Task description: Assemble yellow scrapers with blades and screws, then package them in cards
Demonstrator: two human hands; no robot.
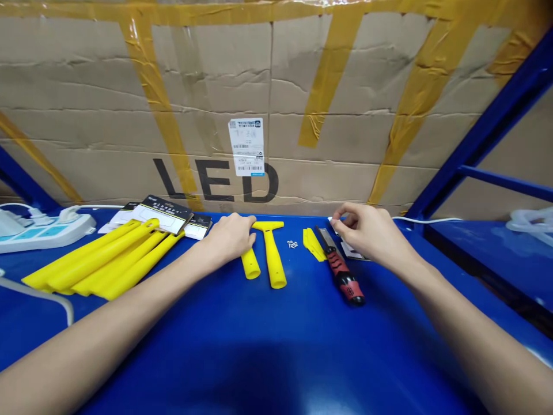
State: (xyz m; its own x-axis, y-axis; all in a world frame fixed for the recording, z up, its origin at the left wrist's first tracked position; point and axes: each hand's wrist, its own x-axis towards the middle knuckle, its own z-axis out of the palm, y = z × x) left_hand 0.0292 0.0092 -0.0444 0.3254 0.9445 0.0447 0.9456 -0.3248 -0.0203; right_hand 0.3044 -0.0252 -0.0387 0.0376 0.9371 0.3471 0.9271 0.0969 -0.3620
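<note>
My left hand (230, 235) curls over the upper part of a yellow plastic handle (250, 266), whose lower end sticks out below the fingers. Just right of it lies a yellow T-shaped handle (273, 256), hollow at the bottom end. My right hand (365, 227) is closed in a pinch above some white and dark cards or packets (352, 251), which it partly covers; what the fingers hold is hidden. Beside that hand rests a screwdriver (341, 271) with a red and black grip. Yellow flat pieces (313, 244) and small silvery screws (292, 244) lie between the hands.
Several yellow handles (108, 259) lie at the left, below black and white packaging cards (162, 216). A white power strip (47, 230) with cables stands at far left. A large taped cardboard box (285, 104) walls off the back of the blue table (259, 346); blue frame posts (484, 121) slant at the sides.
</note>
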